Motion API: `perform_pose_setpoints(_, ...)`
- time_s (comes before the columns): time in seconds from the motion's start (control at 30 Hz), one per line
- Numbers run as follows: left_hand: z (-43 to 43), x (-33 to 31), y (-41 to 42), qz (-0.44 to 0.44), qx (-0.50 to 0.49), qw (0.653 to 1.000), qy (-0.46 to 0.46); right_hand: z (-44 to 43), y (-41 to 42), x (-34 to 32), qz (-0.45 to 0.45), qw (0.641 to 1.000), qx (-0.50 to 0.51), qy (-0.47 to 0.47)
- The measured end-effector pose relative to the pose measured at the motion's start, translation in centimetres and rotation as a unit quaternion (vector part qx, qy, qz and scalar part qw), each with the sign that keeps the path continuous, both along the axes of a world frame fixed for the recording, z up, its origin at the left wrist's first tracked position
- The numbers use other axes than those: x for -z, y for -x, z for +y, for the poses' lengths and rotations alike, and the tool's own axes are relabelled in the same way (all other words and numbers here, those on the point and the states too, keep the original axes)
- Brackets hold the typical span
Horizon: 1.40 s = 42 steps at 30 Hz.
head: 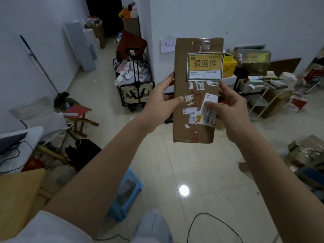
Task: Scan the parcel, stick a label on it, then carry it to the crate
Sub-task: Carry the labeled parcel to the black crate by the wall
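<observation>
A tall brown parcel (196, 90) is held upright in the air above the tiled floor (192, 172), gripped along its edges by the left hand (158, 106) and the right hand (231, 111). A white barcode label (209, 111) is pressed against its front by the right thumb; both hands' fingers are closed on it.

A makeshift parcel-sorting room in a plain tiled interior: a trolley cart (134, 85) stuffed with packets stands by the white wall, flattened cardboard (308, 153) and opened boxes (254, 62) litter the floor (201, 165), a wire rack (266, 99) holds paperwork, and a handwritten note (167, 45) is taped up
</observation>
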<state>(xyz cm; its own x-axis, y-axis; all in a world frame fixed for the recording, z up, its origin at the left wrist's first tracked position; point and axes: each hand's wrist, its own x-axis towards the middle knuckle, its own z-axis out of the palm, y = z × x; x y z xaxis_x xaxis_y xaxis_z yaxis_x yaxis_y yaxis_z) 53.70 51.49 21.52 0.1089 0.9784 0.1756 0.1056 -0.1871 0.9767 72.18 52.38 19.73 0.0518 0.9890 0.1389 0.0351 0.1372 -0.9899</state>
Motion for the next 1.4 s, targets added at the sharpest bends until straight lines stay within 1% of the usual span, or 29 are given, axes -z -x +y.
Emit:
perform_pose_setpoints(0.17,2.0,-1.3,-0.9,0.010,0.006,1.000,-0.006,1.5,-0.5,-0.3,0.033,0.999,0.010,-0.008)
perform_pose_setpoints(0.4,8.2,0.4,-1.2,-0.019,0.002,1.000,0.002,7.5,-0.1,0.8,0.016,1.000,0.019,0.004)
perform_pose_setpoints(0.67,21.1,3.3,1.1,-0.032,-0.038,0.998,0.023,20.0,3.1,2.1,0.008,1.000,0.002,0.030)
perform_pose_setpoints(0.87,33.5,4.5,1.9,-0.018,-0.088,0.994,0.060,31.9,5.5,3.2,0.025,0.998,0.031,0.053)
perform_pose_setpoints(1.03,42.6,5.6,2.7,-0.033,-0.070,0.994,0.082,40.6,6.5,3.8,0.027,0.995,0.065,0.071)
perform_pose_setpoints(1.17,47.2,5.7,3.1,-0.047,-0.055,0.993,0.096,45.1,6.9,3.9,0.025,0.994,0.078,0.073)
perform_pose_setpoints(1.4,51.9,5.0,3.4,-0.069,-0.056,0.991,0.098,50.3,7.1,3.5,0.019,0.995,0.068,0.069)
